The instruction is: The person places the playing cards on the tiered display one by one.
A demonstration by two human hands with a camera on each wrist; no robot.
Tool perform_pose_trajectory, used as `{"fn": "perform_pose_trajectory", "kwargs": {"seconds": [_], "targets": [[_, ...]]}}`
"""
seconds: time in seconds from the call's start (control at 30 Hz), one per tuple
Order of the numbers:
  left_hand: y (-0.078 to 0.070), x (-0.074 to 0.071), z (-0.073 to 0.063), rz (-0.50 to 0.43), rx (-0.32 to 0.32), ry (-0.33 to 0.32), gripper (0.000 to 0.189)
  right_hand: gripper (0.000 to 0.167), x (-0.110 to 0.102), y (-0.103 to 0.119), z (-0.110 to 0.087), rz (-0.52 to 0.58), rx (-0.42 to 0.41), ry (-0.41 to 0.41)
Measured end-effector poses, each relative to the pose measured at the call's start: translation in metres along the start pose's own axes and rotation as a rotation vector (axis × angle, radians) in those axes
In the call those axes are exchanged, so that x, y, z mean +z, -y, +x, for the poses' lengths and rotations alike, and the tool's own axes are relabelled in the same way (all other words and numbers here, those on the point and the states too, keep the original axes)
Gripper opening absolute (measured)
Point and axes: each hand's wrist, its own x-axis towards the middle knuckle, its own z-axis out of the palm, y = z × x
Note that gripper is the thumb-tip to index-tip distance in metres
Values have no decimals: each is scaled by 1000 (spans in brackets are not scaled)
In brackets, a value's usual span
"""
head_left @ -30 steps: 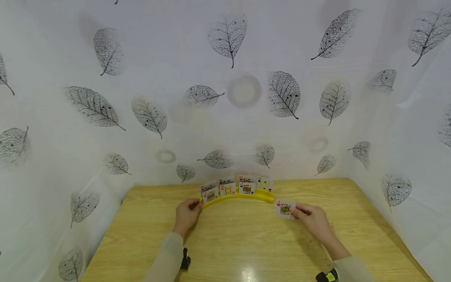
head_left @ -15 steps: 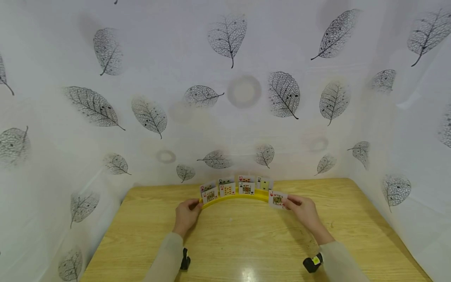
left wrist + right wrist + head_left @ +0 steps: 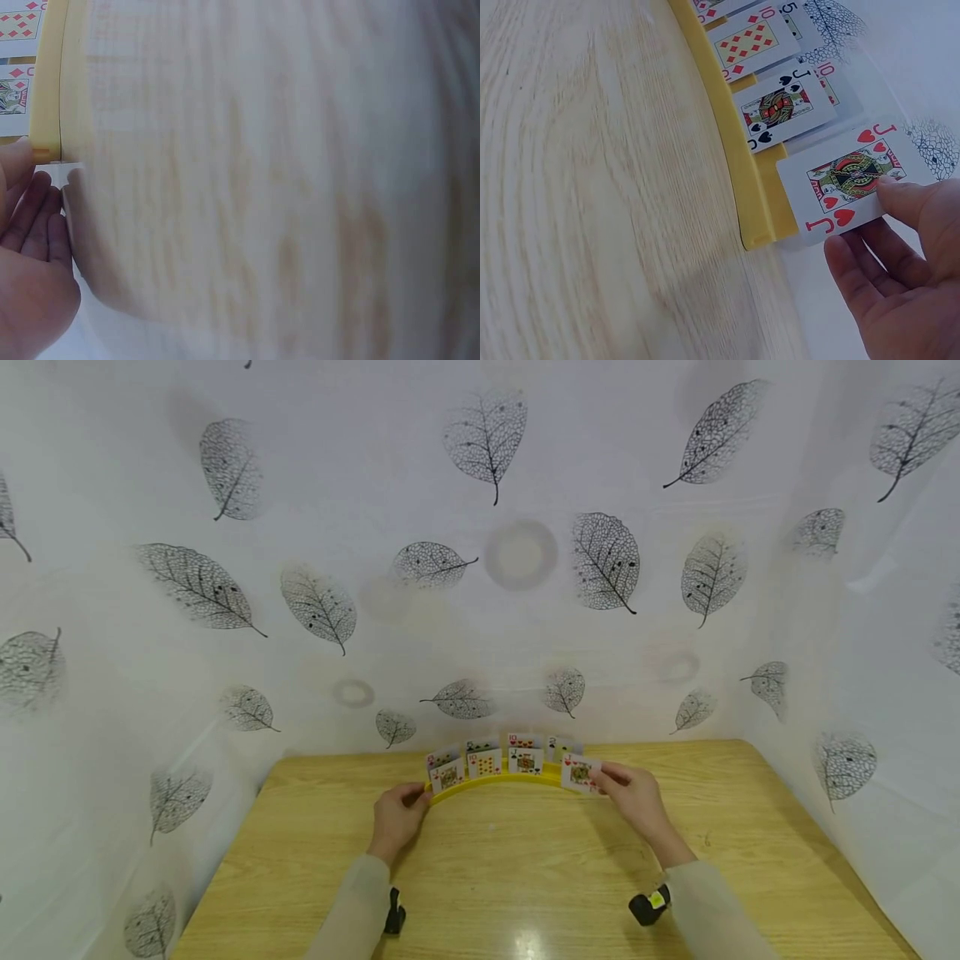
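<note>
A curved yellow card holder (image 3: pixel 492 779) stands on the table with playing cards upright in two rows. My left hand (image 3: pixel 398 820) grips its left end, the thumb against the end in the left wrist view. Between thumb and fingers my right hand (image 3: pixel 636 801) pinches a jack of hearts (image 3: pixel 853 176), face toward me. This card is over the right end of the holder, its lower edge close to the front slot, and overlaps the back-row card (image 3: pixel 557 748) there. In the front row stand a jack of spades (image 3: pixel 784 109), a ten of diamonds (image 3: pixel 746 46) and a jack of diamonds (image 3: pixel 13 91).
The wooden table (image 3: pixel 495 868) extends toward me from the holder. Close behind its far edge hangs a white sheet (image 3: pixel 450 635) with leaf prints, which also runs along both sides. Black wrist devices (image 3: pixel 649 906) sit below both sleeves.
My right hand has moved left and away from me with the jack of hearts, from beside the holder to over its right end. The left hand has stayed in place.
</note>
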Motion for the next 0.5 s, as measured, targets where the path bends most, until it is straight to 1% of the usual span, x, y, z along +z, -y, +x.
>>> {"fn": "perform_pose_trajectory", "kwargs": {"seconds": [0.07, 0.4, 0.5], "targets": [[0, 0, 0, 0, -3, 0, 23, 44, 2, 1, 2, 4, 11, -8], [-1, 1, 0, -2, -1, -9, 22, 39, 13, 5, 8, 34, 8, -46], [-1, 0, 0, 0, 3, -10, 22, 39, 16, 5, 10, 37, 13, -53]]}}
